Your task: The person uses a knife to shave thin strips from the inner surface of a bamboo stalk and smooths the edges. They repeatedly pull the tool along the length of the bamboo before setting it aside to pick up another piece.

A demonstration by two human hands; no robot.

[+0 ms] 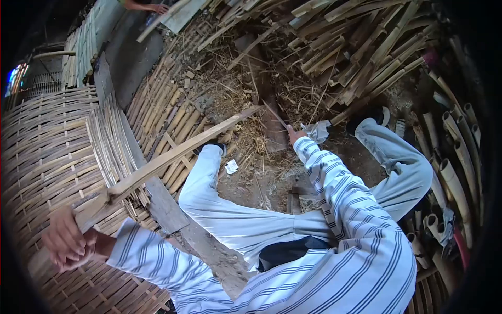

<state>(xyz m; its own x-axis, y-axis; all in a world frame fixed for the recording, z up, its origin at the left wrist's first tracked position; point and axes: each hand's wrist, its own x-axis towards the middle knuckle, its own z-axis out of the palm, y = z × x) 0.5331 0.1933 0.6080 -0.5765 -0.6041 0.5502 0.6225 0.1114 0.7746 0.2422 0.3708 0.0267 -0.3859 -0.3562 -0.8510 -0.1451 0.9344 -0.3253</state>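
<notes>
A long split bamboo piece [178,150] runs diagonally from the lower left to the middle of the view, with a node near its lower end. My left hand [68,239] is closed round that lower end. Near the middle, my right hand [296,134] grips a knife [275,114]; its handle is hidden in my fingers. The narrow blade points up and left, its tip right by the far end of the bamboo. Below the blade lies a dark wooden block [273,137] amid bamboo shavings [243,138].
Woven bamboo matting [47,157] covers the left, with a bundle of thin strips [112,141] on it. Split bamboo [366,47] is piled at the upper right, and bamboo tubes [455,152] stand along the right. Another person's hand [158,9] shows at the top.
</notes>
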